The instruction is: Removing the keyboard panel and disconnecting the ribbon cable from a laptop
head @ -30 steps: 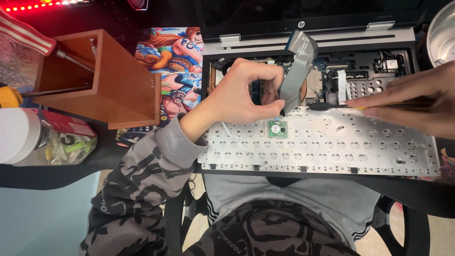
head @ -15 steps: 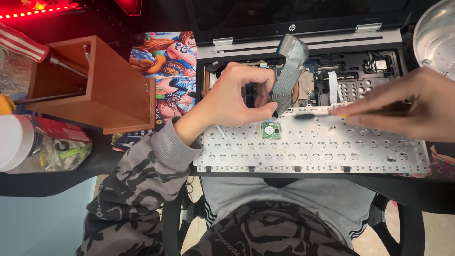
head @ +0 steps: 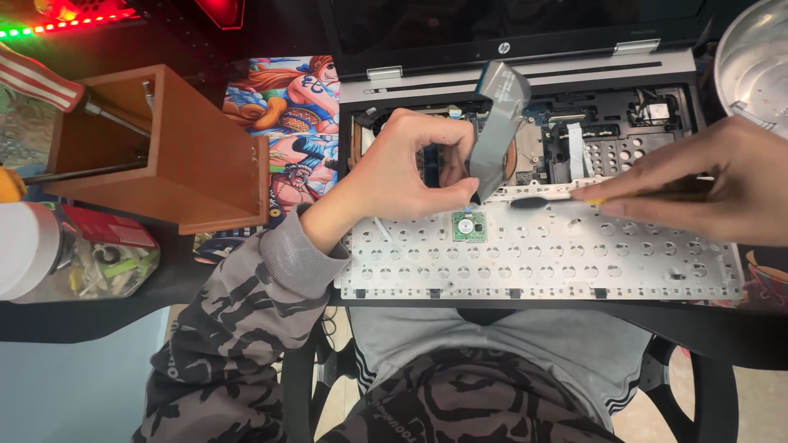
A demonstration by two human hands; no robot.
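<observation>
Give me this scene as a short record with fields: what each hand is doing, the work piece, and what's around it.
Left hand: pinches the lower end of a grey ribbon cable
Right hand: holds a thin dark-tipped tool flat over the keyboard
Work piece: flipped keyboard, metal back up, small green board on it
Behind: opened laptop, internals exposed
Left side: wooden box, clear jar
Top right: metal bowl

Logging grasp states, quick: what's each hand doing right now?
Left hand: closed, pinching the grey ribbon cable.
Right hand: closed on a thin black-tipped tool.
</observation>
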